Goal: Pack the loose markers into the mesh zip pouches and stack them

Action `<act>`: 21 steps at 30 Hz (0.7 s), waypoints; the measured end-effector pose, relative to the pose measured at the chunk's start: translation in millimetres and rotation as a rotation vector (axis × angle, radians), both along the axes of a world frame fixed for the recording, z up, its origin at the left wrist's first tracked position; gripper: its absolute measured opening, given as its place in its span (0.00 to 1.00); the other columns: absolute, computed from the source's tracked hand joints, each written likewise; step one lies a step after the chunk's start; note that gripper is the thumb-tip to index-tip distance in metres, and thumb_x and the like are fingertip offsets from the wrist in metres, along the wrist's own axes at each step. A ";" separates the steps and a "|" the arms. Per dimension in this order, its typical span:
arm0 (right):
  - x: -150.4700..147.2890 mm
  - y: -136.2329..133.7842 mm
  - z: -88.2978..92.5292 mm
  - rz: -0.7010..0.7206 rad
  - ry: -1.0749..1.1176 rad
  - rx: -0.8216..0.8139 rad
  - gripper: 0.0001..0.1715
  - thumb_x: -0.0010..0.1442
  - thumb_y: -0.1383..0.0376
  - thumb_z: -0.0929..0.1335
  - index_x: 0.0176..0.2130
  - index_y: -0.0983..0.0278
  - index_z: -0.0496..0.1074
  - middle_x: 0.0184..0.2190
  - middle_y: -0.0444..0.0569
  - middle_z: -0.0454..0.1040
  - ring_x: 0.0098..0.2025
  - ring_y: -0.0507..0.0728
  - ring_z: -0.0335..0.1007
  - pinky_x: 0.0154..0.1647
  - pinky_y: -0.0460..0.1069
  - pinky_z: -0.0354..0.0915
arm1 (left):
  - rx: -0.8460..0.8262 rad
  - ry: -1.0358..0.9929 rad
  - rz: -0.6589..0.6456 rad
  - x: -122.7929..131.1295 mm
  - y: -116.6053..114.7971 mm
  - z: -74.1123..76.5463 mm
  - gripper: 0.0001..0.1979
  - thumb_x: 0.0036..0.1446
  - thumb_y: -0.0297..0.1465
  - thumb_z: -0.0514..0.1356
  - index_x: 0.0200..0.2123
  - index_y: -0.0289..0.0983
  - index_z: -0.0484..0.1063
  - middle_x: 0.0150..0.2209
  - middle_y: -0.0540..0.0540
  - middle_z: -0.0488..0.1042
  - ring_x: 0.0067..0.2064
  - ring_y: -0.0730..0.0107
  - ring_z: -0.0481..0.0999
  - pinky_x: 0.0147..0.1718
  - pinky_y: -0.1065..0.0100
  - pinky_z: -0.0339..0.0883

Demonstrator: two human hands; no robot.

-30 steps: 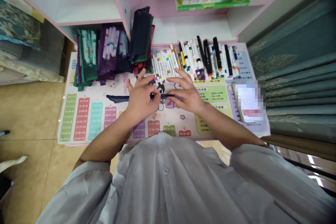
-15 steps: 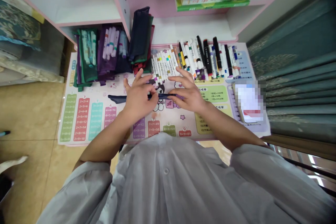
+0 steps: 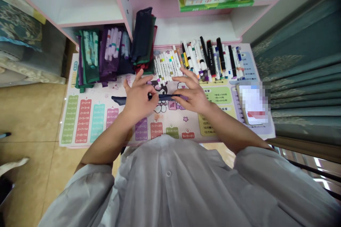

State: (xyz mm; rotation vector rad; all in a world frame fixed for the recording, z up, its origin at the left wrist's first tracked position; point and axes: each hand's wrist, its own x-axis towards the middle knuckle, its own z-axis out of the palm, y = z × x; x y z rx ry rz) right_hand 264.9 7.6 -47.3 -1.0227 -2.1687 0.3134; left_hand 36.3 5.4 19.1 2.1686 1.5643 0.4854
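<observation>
- The dark blue fabric piece (image 3: 166, 97) is pinched by the left hand (image 3: 139, 95) between thumb and forefinger; near its right end it is pinched by the right hand (image 3: 194, 95).
- It is held on the near side of the marker row (image 3: 195, 56).
- Left of the marker row, folded pouches (image 3: 142, 37) are stacked; farther left, marker-filled pouches (image 3: 108, 70) are laid.
- Right of and nearer than the marker row, a phone (image 3: 252, 104) is placed.

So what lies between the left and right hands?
In the head view, dark blue fabric runs from the left hand to the right hand, over the printed mat.
</observation>
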 end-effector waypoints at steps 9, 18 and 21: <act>2.6 2.1 -0.9 -0.003 0.004 0.028 0.13 0.61 0.53 0.69 0.30 0.57 0.75 0.57 0.44 0.70 0.70 0.70 0.49 0.66 0.70 0.51 | 0.012 -0.005 0.010 -5.9 2.3 -1.6 0.08 0.52 0.29 0.60 0.21 0.40 0.68 0.58 0.49 0.73 0.68 0.46 0.56 0.65 0.31 0.34; 4.8 3.2 -0.7 0.001 -0.021 0.059 0.13 0.62 0.53 0.68 0.31 0.57 0.75 0.57 0.45 0.70 0.69 0.70 0.50 0.66 0.69 0.52 | -0.050 0.051 0.043 -6.4 3.3 7.3 0.07 0.52 0.29 0.58 0.22 0.40 0.70 0.59 0.48 0.72 0.69 0.46 0.56 0.64 0.30 0.35; 4.5 2.8 -0.6 -0.005 -0.028 0.082 0.13 0.62 0.54 0.68 0.30 0.58 0.74 0.56 0.45 0.71 0.69 0.70 0.52 0.65 0.69 0.55 | -0.060 0.058 0.044 -6.1 3.7 8.8 0.07 0.52 0.29 0.58 0.22 0.40 0.69 0.59 0.49 0.72 0.69 0.46 0.55 0.64 0.30 0.35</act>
